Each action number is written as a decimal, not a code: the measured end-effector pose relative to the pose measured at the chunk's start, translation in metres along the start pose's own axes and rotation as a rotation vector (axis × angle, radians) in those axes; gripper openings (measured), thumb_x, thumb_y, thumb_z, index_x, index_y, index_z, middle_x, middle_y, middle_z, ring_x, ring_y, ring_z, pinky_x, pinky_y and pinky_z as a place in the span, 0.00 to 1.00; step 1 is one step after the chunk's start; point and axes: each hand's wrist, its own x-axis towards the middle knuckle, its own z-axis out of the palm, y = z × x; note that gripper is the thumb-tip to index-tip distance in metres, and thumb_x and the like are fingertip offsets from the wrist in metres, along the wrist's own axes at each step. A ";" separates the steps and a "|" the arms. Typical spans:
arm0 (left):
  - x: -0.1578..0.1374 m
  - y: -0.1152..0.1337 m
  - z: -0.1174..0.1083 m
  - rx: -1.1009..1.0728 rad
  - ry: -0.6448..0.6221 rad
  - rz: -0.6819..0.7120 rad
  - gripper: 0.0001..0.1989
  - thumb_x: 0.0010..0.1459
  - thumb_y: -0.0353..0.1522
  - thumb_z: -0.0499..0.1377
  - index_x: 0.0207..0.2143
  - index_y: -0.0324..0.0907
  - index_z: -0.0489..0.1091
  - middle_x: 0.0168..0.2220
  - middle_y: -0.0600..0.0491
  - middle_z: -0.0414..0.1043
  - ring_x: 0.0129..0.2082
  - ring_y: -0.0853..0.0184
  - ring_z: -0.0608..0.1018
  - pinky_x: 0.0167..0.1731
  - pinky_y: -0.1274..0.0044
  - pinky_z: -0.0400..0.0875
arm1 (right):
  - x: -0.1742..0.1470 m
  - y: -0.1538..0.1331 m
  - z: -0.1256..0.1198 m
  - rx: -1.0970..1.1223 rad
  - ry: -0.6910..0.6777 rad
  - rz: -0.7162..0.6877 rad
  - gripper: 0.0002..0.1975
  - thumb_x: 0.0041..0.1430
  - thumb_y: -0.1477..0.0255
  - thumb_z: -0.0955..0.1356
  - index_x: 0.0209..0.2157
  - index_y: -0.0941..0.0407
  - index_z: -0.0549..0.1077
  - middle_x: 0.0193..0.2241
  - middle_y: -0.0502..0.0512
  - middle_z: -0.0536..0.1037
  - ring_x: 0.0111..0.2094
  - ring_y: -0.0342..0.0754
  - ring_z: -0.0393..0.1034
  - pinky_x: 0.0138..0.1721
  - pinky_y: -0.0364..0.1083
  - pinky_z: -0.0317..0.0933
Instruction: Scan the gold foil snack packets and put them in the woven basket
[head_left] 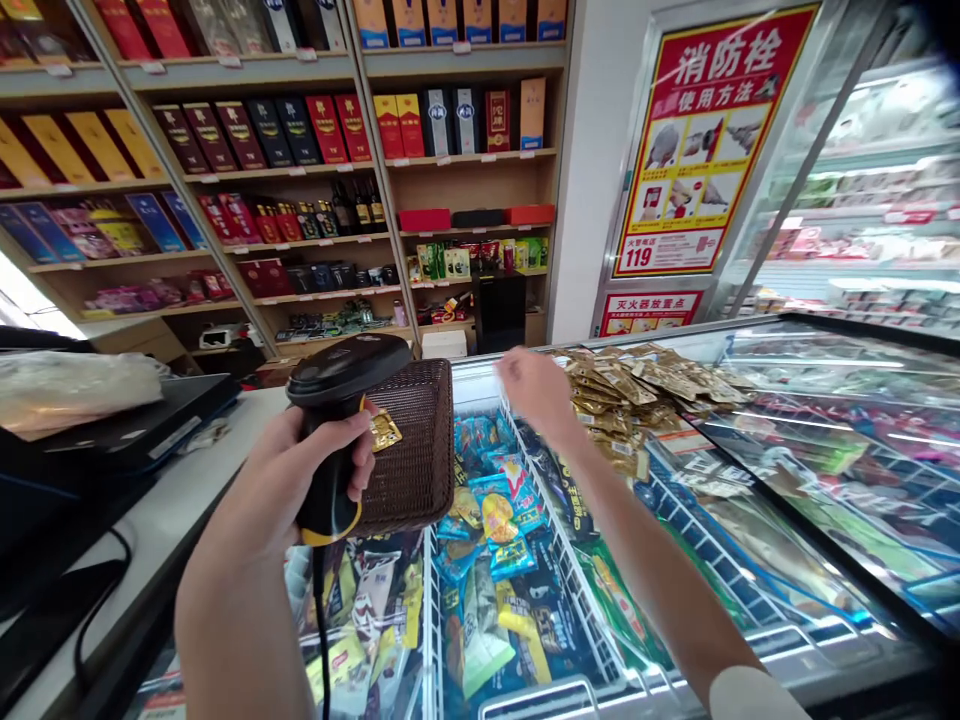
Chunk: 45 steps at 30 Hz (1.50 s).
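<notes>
My left hand (292, 480) is wrapped round the grip of a black and yellow barcode scanner (349, 365), whose cable hangs down. Just behind the scanner a brown woven basket (427, 450) rests on the freezer top, with a small gold packet (386, 430) in it. To the right of the basket, above the freezer, my right hand (536, 395) is curled closed and a little blurred; whatever it may hold is hidden. Beside that hand a heap of gold packets (611, 400) lies on the freezer's glass.
Under the glass, white wire dividers (566, 550) separate bagged frozen goods (499, 520). At left, a counter (165, 510) carries a black device (176, 425) and a plastic bag (75, 390). Shelves of boxes (277, 130) and a red wall sign (705, 150) stand behind.
</notes>
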 end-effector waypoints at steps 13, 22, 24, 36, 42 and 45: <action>-0.020 0.008 -0.018 -0.047 0.173 0.056 0.13 0.53 0.37 0.69 0.34 0.42 0.70 0.23 0.58 0.67 0.19 0.70 0.69 0.20 0.79 0.62 | 0.009 -0.101 0.214 -0.413 -0.681 -0.049 0.21 0.70 0.63 0.73 0.59 0.56 0.75 0.60 0.61 0.76 0.57 0.58 0.75 0.57 0.62 0.72; -0.023 0.010 -0.019 -0.102 0.117 0.111 0.12 0.52 0.36 0.69 0.33 0.41 0.69 0.22 0.57 0.67 0.19 0.72 0.69 0.18 0.81 0.63 | 0.003 -0.077 0.153 -0.019 -0.493 -0.095 0.13 0.69 0.64 0.74 0.47 0.59 0.79 0.46 0.56 0.82 0.46 0.51 0.79 0.48 0.54 0.76; -0.019 0.007 -0.017 -0.122 0.097 0.105 0.13 0.52 0.35 0.69 0.33 0.40 0.69 0.22 0.57 0.67 0.18 0.71 0.70 0.18 0.81 0.63 | -0.006 -0.062 0.114 0.116 -0.355 -0.118 0.13 0.69 0.62 0.74 0.42 0.59 0.79 0.40 0.53 0.83 0.40 0.48 0.80 0.43 0.51 0.76; 0.003 -0.011 0.020 -0.188 -0.066 -0.011 0.17 0.52 0.40 0.71 0.35 0.40 0.70 0.23 0.58 0.67 0.19 0.71 0.70 0.17 0.81 0.65 | 0.001 -0.012 -0.043 0.675 0.332 -0.099 0.26 0.45 0.48 0.80 0.29 0.56 0.75 0.18 0.49 0.78 0.15 0.42 0.67 0.18 0.42 0.63; 0.007 -0.018 0.038 -0.205 -0.137 -0.065 0.17 0.52 0.41 0.71 0.32 0.40 0.68 0.23 0.58 0.66 0.18 0.72 0.69 0.17 0.81 0.65 | 0.009 0.002 -0.044 0.730 0.392 -0.063 0.26 0.41 0.51 0.82 0.31 0.59 0.82 0.16 0.50 0.75 0.16 0.44 0.67 0.19 0.43 0.62; 0.005 -0.019 0.041 -0.200 -0.150 -0.065 0.17 0.52 0.40 0.71 0.32 0.40 0.68 0.23 0.57 0.67 0.18 0.72 0.69 0.17 0.81 0.65 | 0.009 0.004 -0.045 0.718 0.399 -0.042 0.25 0.41 0.52 0.82 0.31 0.59 0.83 0.18 0.51 0.77 0.17 0.44 0.66 0.20 0.44 0.60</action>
